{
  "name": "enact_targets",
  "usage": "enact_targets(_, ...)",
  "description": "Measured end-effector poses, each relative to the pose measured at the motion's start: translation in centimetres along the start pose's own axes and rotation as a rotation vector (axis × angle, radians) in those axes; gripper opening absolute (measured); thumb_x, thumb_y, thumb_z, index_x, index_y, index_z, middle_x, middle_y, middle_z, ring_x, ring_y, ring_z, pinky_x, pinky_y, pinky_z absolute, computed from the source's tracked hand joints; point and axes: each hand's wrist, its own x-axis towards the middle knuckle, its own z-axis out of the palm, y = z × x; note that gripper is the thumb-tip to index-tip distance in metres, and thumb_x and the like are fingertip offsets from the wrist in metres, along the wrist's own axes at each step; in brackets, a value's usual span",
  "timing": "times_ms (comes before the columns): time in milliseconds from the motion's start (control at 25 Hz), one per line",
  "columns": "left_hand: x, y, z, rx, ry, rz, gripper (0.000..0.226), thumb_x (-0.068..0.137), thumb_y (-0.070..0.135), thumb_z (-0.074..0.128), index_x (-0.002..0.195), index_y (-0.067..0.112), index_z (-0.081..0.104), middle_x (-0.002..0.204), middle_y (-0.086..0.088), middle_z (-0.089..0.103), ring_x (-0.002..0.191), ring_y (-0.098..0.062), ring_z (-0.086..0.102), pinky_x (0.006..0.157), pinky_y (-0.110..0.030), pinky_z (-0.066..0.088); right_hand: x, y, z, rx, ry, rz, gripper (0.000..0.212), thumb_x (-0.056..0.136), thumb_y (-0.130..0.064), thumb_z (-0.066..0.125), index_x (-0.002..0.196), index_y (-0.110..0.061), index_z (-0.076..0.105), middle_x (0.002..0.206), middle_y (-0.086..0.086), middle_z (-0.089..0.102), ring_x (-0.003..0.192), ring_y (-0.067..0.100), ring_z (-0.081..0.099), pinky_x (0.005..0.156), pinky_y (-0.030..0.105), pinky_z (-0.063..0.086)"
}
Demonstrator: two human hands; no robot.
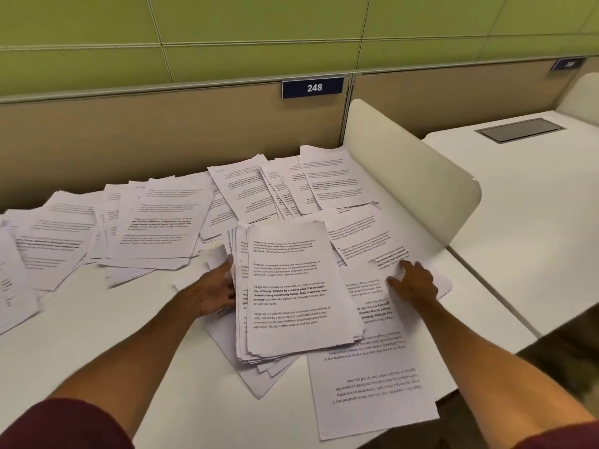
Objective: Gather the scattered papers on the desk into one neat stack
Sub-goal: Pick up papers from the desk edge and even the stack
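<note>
A ragged-edged stack (288, 286) of thin printed sheets lies on the smooth pale bench (97, 335), the left hand (215, 290) curling its fingers round the stack's left edge. The right hand (411, 283) presses loose sheets (372, 377) just beside it, fingers straight; more papers (155, 218) fan out behind.

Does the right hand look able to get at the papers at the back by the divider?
Probably yes: the right hand lies flat on sheets just short of those papers, and the divider stands aside.
</note>
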Motion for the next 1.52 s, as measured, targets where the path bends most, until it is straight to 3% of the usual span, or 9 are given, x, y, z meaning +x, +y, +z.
enact_targets(120,0.8,0.6,-0.9,-0.137,-0.049,-0.052,0.077,0.081,0.081,0.026,0.115,0.021,0.062,0.111,-0.011,0.072,0.099,-0.038,0.067,0.078,-0.050,0.054,0.7,-0.2,0.1,-0.004,0.034,0.034,0.059,0.082,-0.052,0.067,0.130,-0.022,0.052,0.133,0.013,0.049,0.129,0.037,0.040,0.103,0.049,0.034)
enact_targets(280,0.8,1.2,-1.4,-0.067,-0.006,-0.072,0.076,0.083,0.078,0.033,0.118,0.016,0.061,0.117,-0.017,0.069,0.104,-0.041,0.065,0.079,-0.054,0.055,2.0,1.2,-0.4,0.028,0.071,0.133,0.080,0.069,-0.059,0.076,0.130,-0.014,0.049,0.134,0.017,0.048,0.131,0.037,0.039,0.105,0.054,0.033)
enact_targets(400,0.2,1.1,-1.0,0.075,-0.043,-0.072,0.039,0.096,0.029,0.054,0.130,0.010,0.054,0.123,-0.019,0.065,0.103,-0.037,0.066,0.087,-0.054,0.054,2.6,1.6,-0.5,-0.068,-0.006,0.180,0.105,0.057,-0.070,0.078,0.132,-0.007,0.043,0.134,0.018,0.045,0.130,0.037,0.038,0.102,0.053,0.035)
enact_targets(520,0.2,0.7,-0.5,0.246,-0.044,0.012,0.061,0.083,-0.014,0.061,0.134,0.016,0.047,0.127,-0.016,0.063,0.103,-0.034,0.068,0.081,-0.052,0.057,2.8,0.8,-0.5,-0.104,-0.049,0.214,0.114,0.049,-0.071,0.081,0.132,-0.005,0.040,0.135,0.019,0.043,0.130,0.037,0.037,0.105,0.053,0.031)
enact_targets(800,-0.3,0.7,0.4,0.224,0.026,0.059,0.076,0.082,-0.024,0.054,0.139,0.023,0.041,0.129,-0.017,0.061,0.113,-0.040,0.060,0.073,-0.050,0.059,3.5,-0.2,-1.5,0.135,-0.159,0.164,0.098,0.058,-0.053,0.087,0.130,-0.005,0.039,0.128,0.016,0.049,0.124,0.037,0.047,0.102,0.050,0.044)
enact_targets(920,-0.2,0.5,0.7,0.146,0.055,0.060,0.055,0.087,-0.019,0.049,0.136,0.006,0.045,0.133,-0.023,0.057,0.110,-0.041,0.060,0.085,-0.056,0.053,3.5,0.1,-2.4,0.473,-0.169,0.225,0.089,0.068,-0.052,0.080,0.127,-0.005,0.032,0.115,0.013,0.054,0.102,0.033,0.060,0.085,0.046,0.054)
enact_targets(1040,-0.2,0.1,0.8,0.048,0.032,0.062,0.054,0.090,-0.019,0.041,0.137,0.006,0.046,0.135,-0.024,0.055,0.116,-0.043,0.056,0.096,-0.060,0.045,3.2,1.1,-2.3,0.506,-0.238,0.179,0.056,0.075,-0.035,0.072,0.113,0.000,0.050,0.105,0.017,0.063,0.082,0.028,0.063,0.063,0.033,0.053)
enact_targets(1280,-0.3,0.0,0.8,0.027,-0.026,0.066,0.061,0.092,-0.019,0.036,0.143,0.016,0.041,0.138,-0.022,0.053,0.124,-0.044,0.051,0.100,-0.065,0.038,2.1,2.4,-2.1,0.717,-0.283,-0.034,0.040,0.074,-0.002,0.078,0.110,-0.009,0.061,0.112,0.016,0.070,0.096,0.039,0.069,0.085,0.056,0.057)
enact_targets(1520,-0.4,-0.3,1.5,-0.028,-0.007,0.126,0.058,0.090,-0.020,0.039,0.134,0.017,0.048,0.131,-0.021,0.056,0.103,-0.039,0.061,0.070,-0.054,0.057,1.6,3.6,-4.0,1.097,0.129,-0.043,0.043,0.077,0.003,0.076,0.117,-0.001,0.061,0.112,0.019,0.069,0.088,0.029,0.067,0.083,0.041,0.057)
